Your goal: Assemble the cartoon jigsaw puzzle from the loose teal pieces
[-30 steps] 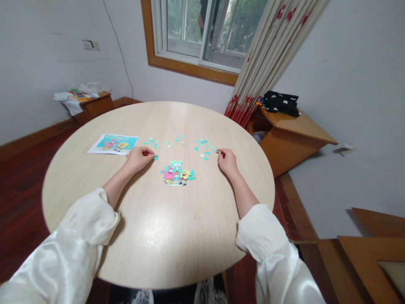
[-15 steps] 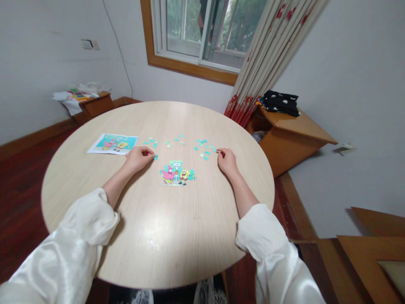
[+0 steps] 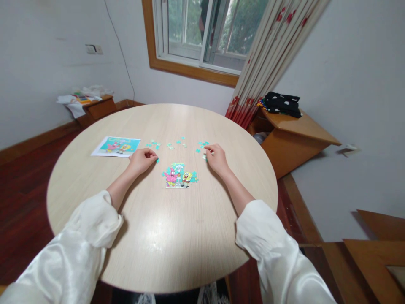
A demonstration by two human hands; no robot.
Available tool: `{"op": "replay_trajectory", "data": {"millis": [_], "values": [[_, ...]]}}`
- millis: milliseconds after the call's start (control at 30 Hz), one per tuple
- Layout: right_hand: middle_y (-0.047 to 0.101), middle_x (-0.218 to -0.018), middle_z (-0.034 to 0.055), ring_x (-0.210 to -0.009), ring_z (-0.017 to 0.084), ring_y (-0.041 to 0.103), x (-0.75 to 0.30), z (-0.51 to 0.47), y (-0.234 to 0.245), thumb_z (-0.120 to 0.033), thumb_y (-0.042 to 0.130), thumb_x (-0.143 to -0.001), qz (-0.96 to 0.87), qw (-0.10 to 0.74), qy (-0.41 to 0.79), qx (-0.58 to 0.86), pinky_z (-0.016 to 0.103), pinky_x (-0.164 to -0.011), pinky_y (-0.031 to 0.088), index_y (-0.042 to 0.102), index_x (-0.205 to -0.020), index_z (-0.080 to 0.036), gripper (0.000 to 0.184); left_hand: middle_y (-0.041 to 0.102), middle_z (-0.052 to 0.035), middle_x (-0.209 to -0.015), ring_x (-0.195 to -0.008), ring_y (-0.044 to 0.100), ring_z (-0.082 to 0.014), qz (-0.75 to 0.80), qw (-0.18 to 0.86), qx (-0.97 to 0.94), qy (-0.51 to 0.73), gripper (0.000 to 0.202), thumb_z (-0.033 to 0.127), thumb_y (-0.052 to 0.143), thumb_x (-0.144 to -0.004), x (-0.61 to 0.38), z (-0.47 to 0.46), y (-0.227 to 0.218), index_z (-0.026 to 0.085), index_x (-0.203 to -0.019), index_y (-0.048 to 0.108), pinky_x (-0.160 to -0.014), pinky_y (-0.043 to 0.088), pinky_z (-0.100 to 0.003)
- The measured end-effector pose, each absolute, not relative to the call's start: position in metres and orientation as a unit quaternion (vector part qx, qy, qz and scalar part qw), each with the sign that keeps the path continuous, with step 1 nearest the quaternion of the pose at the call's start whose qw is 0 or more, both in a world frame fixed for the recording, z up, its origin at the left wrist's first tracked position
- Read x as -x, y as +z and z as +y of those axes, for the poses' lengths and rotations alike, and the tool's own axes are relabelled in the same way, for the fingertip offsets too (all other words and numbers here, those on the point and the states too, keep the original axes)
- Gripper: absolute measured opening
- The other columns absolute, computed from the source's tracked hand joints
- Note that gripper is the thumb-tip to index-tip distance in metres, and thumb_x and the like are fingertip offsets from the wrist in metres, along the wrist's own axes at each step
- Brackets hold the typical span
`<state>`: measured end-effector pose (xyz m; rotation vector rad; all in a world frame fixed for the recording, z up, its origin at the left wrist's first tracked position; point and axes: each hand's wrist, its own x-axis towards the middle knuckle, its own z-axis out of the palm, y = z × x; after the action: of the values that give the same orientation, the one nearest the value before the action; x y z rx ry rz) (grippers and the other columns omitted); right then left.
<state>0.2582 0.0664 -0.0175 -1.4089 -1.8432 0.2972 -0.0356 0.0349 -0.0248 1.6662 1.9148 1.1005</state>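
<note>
A partly joined jigsaw puzzle [image 3: 179, 176] with cartoon figures, pink, white and yellow, lies flat on the round table. Left of it, my left hand [image 3: 143, 161] is closed in a pinch on a small turquoise puzzle piece [image 3: 157, 160], close to the tabletop. My right hand [image 3: 217, 158] hovers over the right-hand group of loose puzzle pieces [image 3: 201, 145], fingers slightly apart and pointing left. Its fingers cover some of those pieces. More loose puzzle pieces [image 3: 153, 144] are scattered at the left and in the middle, beyond the joined part.
A printed reference picture [image 3: 117, 146] lies on the left of the pale wooden table [image 3: 152, 249]. Behind stand a window [image 3: 202, 38] and a curtain [image 3: 256, 59]. A wooden cabinet [image 3: 294, 135] with dark folded cloth [image 3: 282, 104] is at the right.
My right hand has moved left, from the outer edge of the right-hand pieces to over them. My left hand stays almost in place with its piece. The view has shifted slightly.
</note>
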Motion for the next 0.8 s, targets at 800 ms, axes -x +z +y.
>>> {"op": "replay_trajectory", "data": {"millis": [800], "values": [[0.065,-0.107,0.0161,-0.101,0.025,0.058,-0.154,0.089,-0.003,-0.02,0.038,-0.095,-0.843,0.172,0.045,0.507,0.034,-0.083,0.044,0.068,-0.098,-0.014,0.031,0.05,0.0016,-0.06,-0.061,0.049,-0.0153,0.678,0.177,-0.498,0.511,0.008,0.027,0.053,-0.07,0.035,0.03,-0.007,0.019,-0.068,0.053,-0.063,0.041,-0.028]]}}
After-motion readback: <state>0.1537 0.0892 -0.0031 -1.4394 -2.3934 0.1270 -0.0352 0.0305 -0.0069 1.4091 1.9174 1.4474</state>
